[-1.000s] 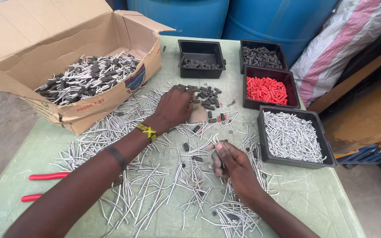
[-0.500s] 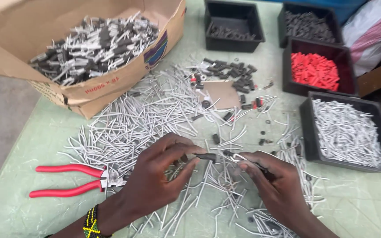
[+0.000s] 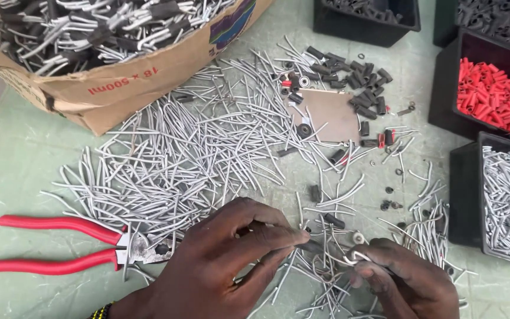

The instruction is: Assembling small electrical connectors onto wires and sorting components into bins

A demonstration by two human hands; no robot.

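- A thin grey wire piece [image 3: 349, 259], curved into a hook, sits low in the view, pinched at one end, above the scattered wire pile.
- A small dark sleeve [image 3: 313, 245], short and tube-shaped, lies roughly level just left of the wire, its left end pinched; whether they touch is unclear.

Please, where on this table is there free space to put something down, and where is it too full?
Bare green table lies at the left, between the cardboard box and the red-handled pliers, and below the pliers. It is crowded in the middle: grey wire pieces spread from the box to both hands, and black trays line the right edge.
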